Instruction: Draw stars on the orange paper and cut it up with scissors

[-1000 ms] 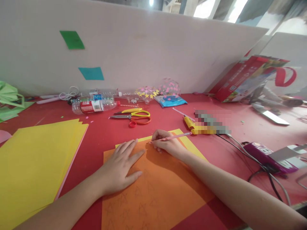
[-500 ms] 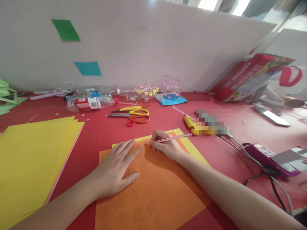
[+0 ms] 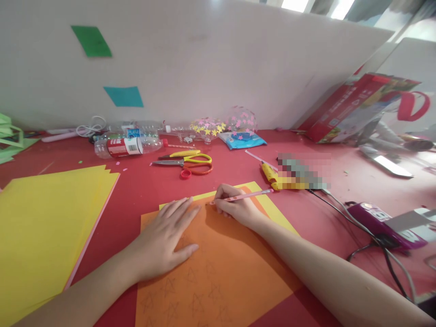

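My right hand (image 3: 238, 206) pinches a pink pencil (image 3: 250, 195), its tip down at the upper part of an orange sheet of paper (image 3: 245, 277). Flat on the same sheet, at its upper left, rests my left hand (image 3: 172, 236) with fingers spread. Several pencil-drawn stars (image 3: 197, 303) cover the lower left of the orange sheet; my left hand hides part of that side. A yellow sheet (image 3: 275, 211) shows from beneath the orange one along its top and right edges.
A yellow paper stack (image 3: 44, 227) lies at left. Beyond my hands are scissors (image 3: 197, 164), a red ring (image 3: 185, 174), a plastic bottle (image 3: 124, 147), a blue packet (image 3: 243, 141) and a yellow glue gun (image 3: 269, 176). Cables (image 3: 344, 213) and a purple box (image 3: 374, 222) stand right.
Almost nothing differs. Both hands and the pencil keep nearly the same place on the orange sheet; the view has shifted very slightly.
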The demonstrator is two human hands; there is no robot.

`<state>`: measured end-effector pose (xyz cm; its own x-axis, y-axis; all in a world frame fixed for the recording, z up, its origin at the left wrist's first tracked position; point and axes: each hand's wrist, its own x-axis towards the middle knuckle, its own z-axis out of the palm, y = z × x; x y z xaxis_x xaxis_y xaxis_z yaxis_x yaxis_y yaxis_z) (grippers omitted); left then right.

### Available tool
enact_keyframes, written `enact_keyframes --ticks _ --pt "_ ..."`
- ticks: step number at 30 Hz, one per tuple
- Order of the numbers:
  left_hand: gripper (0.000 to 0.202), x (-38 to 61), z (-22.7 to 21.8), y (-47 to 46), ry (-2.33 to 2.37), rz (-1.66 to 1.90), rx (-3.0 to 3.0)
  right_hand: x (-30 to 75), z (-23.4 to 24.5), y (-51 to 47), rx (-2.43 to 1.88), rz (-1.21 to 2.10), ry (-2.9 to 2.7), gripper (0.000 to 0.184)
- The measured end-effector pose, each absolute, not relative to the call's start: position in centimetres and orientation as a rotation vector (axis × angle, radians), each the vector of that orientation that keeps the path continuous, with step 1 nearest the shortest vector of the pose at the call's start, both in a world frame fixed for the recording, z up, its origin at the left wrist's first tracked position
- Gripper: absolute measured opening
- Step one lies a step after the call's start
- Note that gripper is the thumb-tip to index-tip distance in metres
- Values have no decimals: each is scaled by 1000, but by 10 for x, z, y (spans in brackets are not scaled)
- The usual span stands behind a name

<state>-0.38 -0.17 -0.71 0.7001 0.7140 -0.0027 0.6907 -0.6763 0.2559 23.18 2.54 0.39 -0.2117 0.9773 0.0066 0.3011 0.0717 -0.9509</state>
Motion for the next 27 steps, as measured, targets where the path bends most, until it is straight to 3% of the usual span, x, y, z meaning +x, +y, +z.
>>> enact_keyframes --ticks 21,27 --pt "63 -3 -6 -2 1136 87 2672 232 2 25 -1268 1208 -1653 8" --pt "61 -7 -16 -1 1098 219 2716 229 0 27 -1292 1147 -1638 9"
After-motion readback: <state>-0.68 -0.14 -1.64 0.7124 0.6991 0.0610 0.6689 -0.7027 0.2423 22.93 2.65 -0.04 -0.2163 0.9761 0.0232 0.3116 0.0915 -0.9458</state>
